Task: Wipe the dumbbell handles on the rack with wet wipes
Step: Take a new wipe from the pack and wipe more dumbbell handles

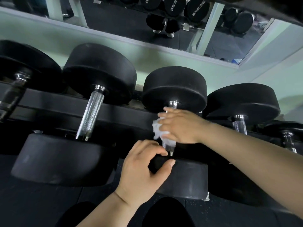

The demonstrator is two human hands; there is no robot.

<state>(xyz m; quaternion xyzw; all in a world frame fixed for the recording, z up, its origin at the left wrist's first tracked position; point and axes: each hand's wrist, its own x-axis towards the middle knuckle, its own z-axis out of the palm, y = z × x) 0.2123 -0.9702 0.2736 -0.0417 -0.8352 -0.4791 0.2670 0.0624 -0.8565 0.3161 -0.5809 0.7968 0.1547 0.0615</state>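
Observation:
Several black round-headed dumbbells lie across a black rack (54, 105), their chrome handles pointing toward me. My right hand (179, 126) is wrapped around the handle of the middle dumbbell (174, 89), pressing a crumpled white wet wipe (158, 128) against it. Only short bits of that handle (170, 147) show above and below the hand. My left hand (144, 167) grips the edge of the same dumbbell's near head (188, 177), thumb on top. The dumbbell to the left has a bare knurled handle (91, 113).
A mirror (114, 22) along the pale green wall reflects more dumbbells and a person's legs. Further dumbbells sit at far left (16, 82) and right (241, 99). Dark rubber floor (32, 207) and my dark trousers lie below.

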